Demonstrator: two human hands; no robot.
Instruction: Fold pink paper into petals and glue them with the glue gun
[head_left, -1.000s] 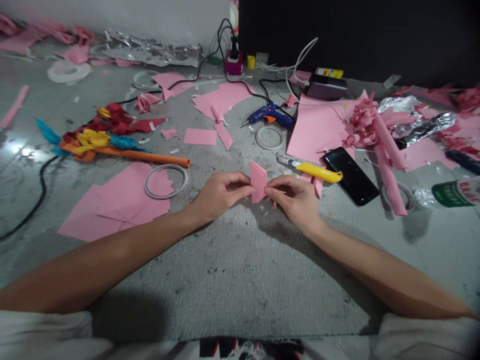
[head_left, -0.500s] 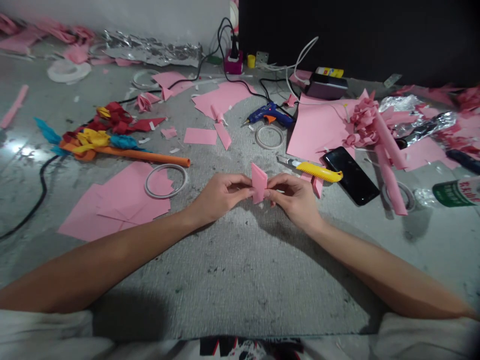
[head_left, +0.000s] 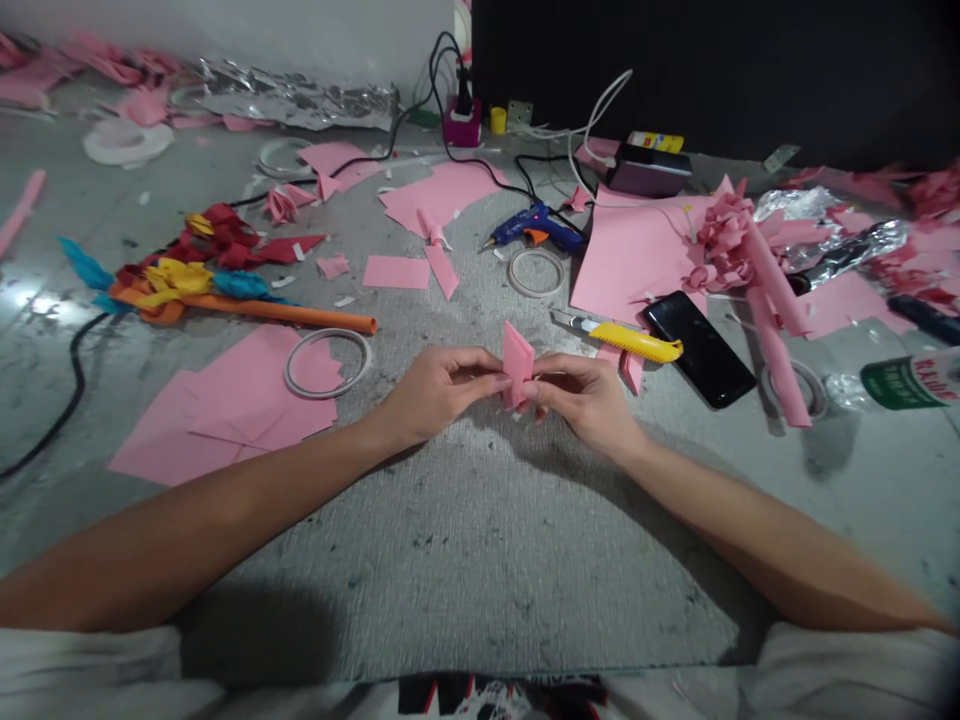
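A small folded piece of pink paper [head_left: 517, 362] stands upright between my two hands, just above the table. My left hand [head_left: 446, 392] pinches its left edge between thumb and fingers. From the other side, my right hand [head_left: 589, 400] grips the lower right edge, its thumb on the near face. Close beyond my right hand lies a yellow box cutter [head_left: 637, 342] with its blade out, resting partly over folded pink paper and against a black phone [head_left: 699, 350]. Past my left forearm are pink paper sheets [head_left: 225, 400] with a tape roll [head_left: 328, 393] on top.
A blue hot glue gun [head_left: 536, 228] and another tape roll [head_left: 536, 291] lie ahead. Orange paper stem with coloured paper flowers [head_left: 255, 308] sits at left. Rolled pink paper stems [head_left: 776, 345] and a green-labelled bottle [head_left: 904, 384] are at right. Black cables [head_left: 412, 115] run along the back.
My right thumb has shifted slightly left on the folded paper's lower part. The whole view has moved a little; both hands still hold the paper.
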